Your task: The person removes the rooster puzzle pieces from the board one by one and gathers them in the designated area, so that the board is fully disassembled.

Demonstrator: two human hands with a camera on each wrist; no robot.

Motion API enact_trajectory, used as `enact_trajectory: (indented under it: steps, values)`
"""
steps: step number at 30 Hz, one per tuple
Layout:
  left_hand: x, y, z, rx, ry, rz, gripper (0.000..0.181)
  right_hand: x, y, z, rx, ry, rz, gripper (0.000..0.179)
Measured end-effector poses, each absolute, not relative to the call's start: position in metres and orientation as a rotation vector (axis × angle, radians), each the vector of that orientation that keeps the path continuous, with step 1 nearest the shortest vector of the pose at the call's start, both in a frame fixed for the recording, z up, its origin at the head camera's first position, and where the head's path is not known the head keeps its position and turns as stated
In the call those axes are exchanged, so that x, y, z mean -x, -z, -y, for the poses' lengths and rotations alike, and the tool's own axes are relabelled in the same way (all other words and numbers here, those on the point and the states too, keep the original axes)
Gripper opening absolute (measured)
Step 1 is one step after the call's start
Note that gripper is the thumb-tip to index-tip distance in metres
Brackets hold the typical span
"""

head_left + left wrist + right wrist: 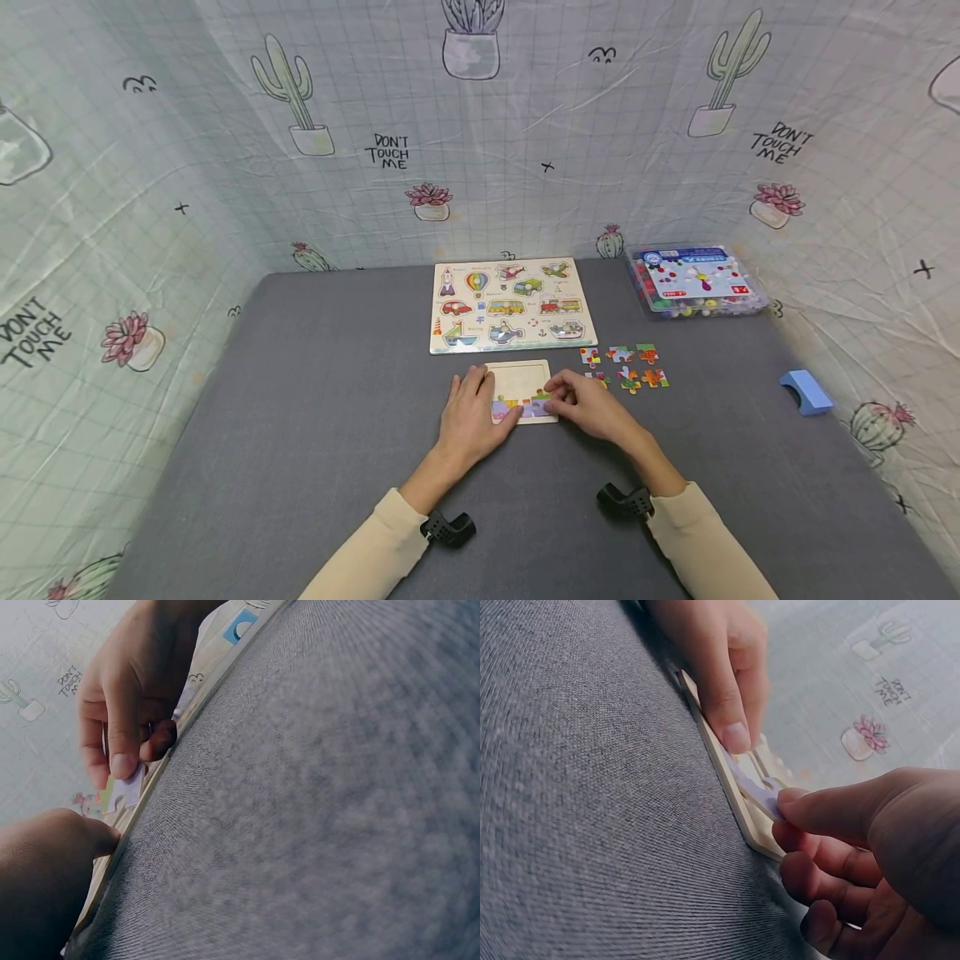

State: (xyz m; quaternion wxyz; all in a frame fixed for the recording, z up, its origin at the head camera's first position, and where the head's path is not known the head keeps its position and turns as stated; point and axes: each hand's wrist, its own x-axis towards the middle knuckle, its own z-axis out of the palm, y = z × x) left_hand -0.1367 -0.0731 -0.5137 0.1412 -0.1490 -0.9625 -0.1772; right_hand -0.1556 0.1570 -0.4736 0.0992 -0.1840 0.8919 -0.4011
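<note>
Creased cloth hangs behind and to both sides of the grey-covered table, where a small tray lies before me near the middle. At its near right corner my right grip pinches a lavender piece between thumb and fingertips. My left grip rests along the tray's left side, fingers extended, thumb set apart over the near edge.

From my head, my fingers hide most of that piece; the left wrist view gives its curved notch and a green part beyond the lavender. The right wrist view has my thumb on top of it and my other fingers curled underneath; I cannot tell whether it touches the tray. Only from my head do I see six loose pieces just past my right grip, one partly covered.

Beyond the tray, a board shows vehicles, its captions too small to read. Right of it sits a clear plastic box of colourful beads, the label's print blurred. Farther right is a blue arched block. "DON'T TOUCH ME" repeats across the cloth among cacti. Up close, the tray's rim is pale and smooth, the tabletop finely ribbed.
</note>
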Motion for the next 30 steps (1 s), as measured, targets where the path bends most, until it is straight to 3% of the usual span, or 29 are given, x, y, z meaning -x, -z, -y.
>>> enact_trajectory:
  steps: [30]
  values:
    - [0.135, 0.511, 0.073, 0.428, 0.538, 2.787, 0.070, 0.151, 0.458, -0.212, 0.271, 1.289, -2.850, 0.021]
